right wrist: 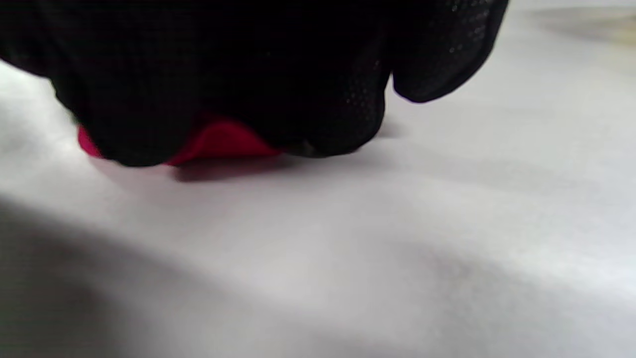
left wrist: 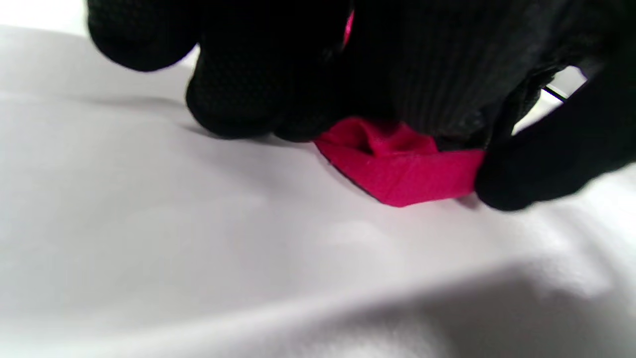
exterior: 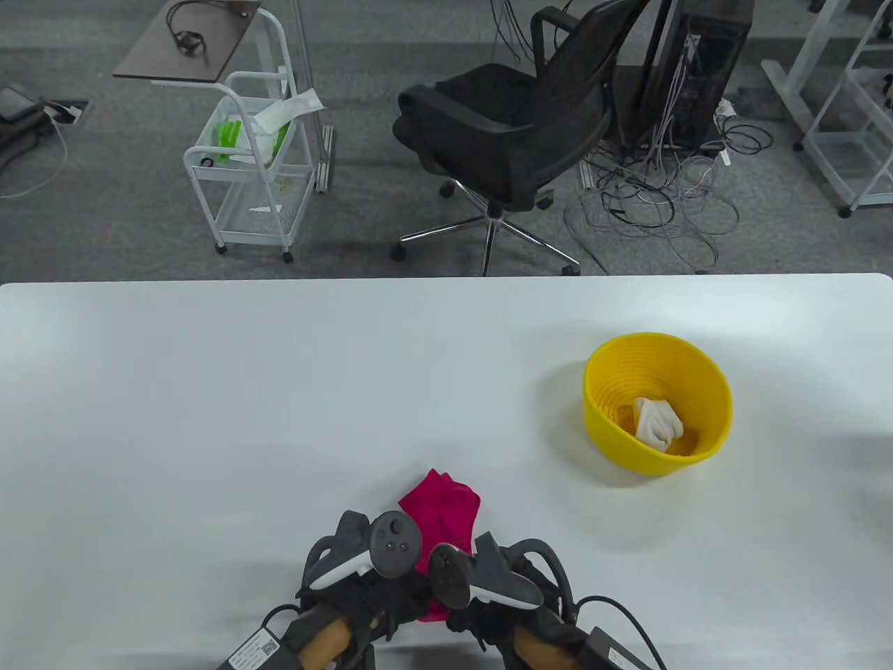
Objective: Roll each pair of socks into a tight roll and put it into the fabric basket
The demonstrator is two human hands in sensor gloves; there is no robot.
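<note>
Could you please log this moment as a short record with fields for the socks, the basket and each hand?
pink socks: on the table, near edge, near end under both hands
left hand: fingers curled on the socks' near end
right hand: fingers curled over the same end
yellow basket: upright, far right of the hands
white sock roll: inside the basket

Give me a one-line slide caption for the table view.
Both gloved hands roll the pink socks; a white roll sits in the yellow basket.
</note>
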